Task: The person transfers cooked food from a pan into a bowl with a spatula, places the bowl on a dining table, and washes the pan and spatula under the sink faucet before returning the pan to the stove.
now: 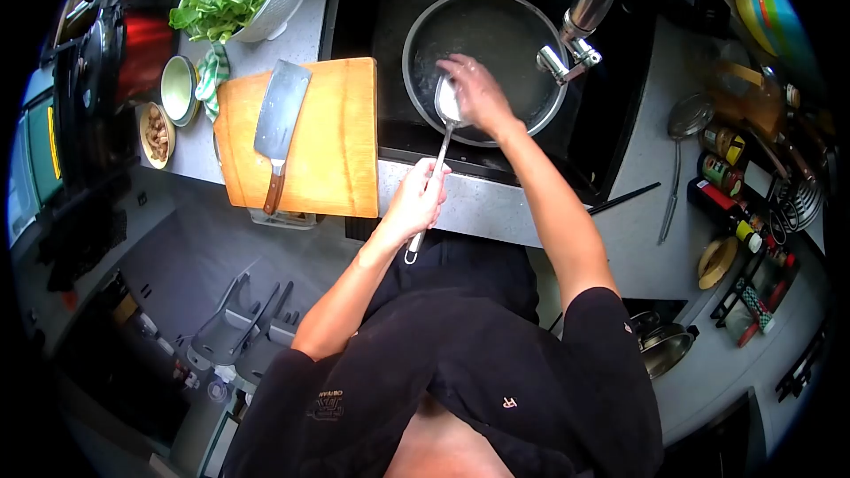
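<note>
My left hand (418, 202) is wrapped round the handle of a metal ladle (448, 102), whose bowl is over the near left rim of a large round pan (558, 111). Beside that bowl, over the pan, is my right hand (475, 93), its fingers spread and a little blurred by motion. Water seems to lie in the pan, which sits in the black sink area under a chrome faucet (580, 53). To the left, a cleaver (283, 115) lies flat on a wooden cutting board (341, 142).
A white colander (288, 0) of leafy greens stands at the back left, near green bowls (179, 90) and a small bowl of brown pieces (158, 135). On the right are a skimmer (689, 115), black chopsticks (625, 198) and several bottles (719, 202).
</note>
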